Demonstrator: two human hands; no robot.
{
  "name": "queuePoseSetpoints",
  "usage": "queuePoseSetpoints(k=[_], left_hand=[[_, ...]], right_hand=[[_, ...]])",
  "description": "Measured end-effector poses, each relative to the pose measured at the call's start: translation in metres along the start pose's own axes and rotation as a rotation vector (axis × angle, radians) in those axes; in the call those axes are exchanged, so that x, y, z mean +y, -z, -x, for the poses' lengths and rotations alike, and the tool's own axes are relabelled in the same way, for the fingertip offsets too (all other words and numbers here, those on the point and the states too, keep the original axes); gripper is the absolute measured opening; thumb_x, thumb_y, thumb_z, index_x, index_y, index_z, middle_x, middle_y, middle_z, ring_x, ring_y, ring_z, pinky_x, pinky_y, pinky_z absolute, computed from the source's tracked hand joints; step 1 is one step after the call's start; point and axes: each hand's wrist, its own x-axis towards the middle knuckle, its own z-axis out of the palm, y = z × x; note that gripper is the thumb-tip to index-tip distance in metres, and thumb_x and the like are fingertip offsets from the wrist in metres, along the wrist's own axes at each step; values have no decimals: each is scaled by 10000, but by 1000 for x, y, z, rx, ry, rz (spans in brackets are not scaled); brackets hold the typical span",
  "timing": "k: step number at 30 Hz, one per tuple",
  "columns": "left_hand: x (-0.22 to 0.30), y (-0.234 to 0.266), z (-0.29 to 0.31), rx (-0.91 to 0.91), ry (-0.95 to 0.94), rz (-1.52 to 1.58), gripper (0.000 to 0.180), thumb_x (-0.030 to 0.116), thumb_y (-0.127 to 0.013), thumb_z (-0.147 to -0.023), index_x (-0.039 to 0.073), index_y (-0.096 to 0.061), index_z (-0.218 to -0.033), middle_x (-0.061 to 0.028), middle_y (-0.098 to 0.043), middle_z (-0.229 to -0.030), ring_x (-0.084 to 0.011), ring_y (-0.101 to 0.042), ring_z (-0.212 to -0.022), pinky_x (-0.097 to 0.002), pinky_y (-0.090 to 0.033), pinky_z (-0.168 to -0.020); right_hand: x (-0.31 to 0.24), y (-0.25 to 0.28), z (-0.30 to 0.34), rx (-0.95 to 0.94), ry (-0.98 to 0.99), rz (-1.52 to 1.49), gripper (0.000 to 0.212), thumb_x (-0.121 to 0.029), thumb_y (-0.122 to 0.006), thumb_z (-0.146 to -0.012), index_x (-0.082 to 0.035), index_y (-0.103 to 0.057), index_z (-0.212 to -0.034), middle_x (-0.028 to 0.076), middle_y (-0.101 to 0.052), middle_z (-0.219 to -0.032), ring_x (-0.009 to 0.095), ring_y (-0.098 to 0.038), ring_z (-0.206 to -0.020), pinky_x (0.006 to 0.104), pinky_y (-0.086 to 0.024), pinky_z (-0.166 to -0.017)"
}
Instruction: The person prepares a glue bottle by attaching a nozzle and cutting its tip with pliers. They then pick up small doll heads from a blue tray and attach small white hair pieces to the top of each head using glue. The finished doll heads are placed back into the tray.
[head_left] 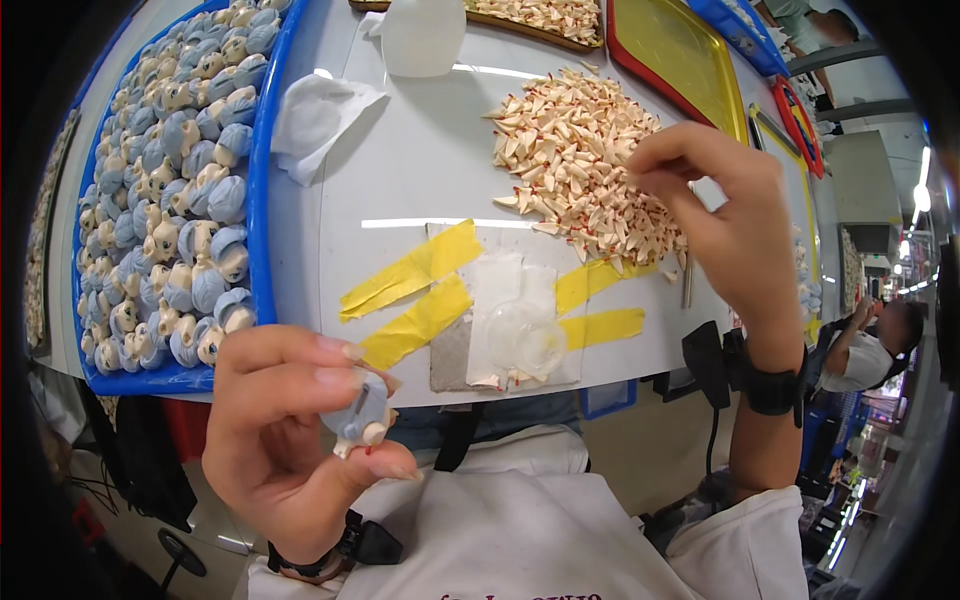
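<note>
A small doll head with blue-grey hair and pale skin is pinched in my left hand, low in front of me and just off the table's near edge. My right hand reaches over the right side of a heap of small cream pieces with red tips. Its thumb and forefinger are pressed together at the heap; whatever is between them is hidden or too small to name. On the table between my hands lies a grey board with yellow tape strips and a clear round dish.
A blue tray full of similar doll heads stands at the left. Behind are a white cloth, a translucent container and a yellow tray with a red rim. Another person sits at the far right.
</note>
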Motion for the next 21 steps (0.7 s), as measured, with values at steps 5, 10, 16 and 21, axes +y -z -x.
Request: queuePoseSetpoints(k=[5,10,16,21], left_hand=[[-8,0,-1,28,-87,-189,571,334,-805,-637,44,-503,-1025,-104,-466,-1004,-165,-550,-716,-208,-428,-534],[-2,-11,3,45,-7,38,589,269,-806,-651,19,-467,-1064,-113,-468,-1001,-179,-556,-740,-230,-441,-571],[-2,-8,5,-60,-22,-42,553,157,-805,-643,5,-456,-1044,-154,-487,-1073,-207,-564,-802,-262,-464,-664],[2,-14,7,-89,38,107,509,160,-804,-647,15,-477,-1009,-166,-488,-1069,-238,-564,-862,-299,-474,-718]], right_hand=[[-1,15,7,148,-2,65,89,50,-579,-754,19,-587,-837,58,-610,-773,129,-560,-673,233,-435,-636],[-26,20,35,228,-211,-158,97,29,-533,-839,42,-567,-929,75,-598,-881,117,-544,-767,234,-435,-706],[-51,10,62,173,-214,-382,125,82,-586,-760,39,-565,-876,129,-588,-878,157,-554,-779,253,-446,-716],[-63,-13,62,212,-196,-478,213,174,-593,-665,40,-578,-829,109,-585,-835,178,-567,-794,269,-450,-742]])
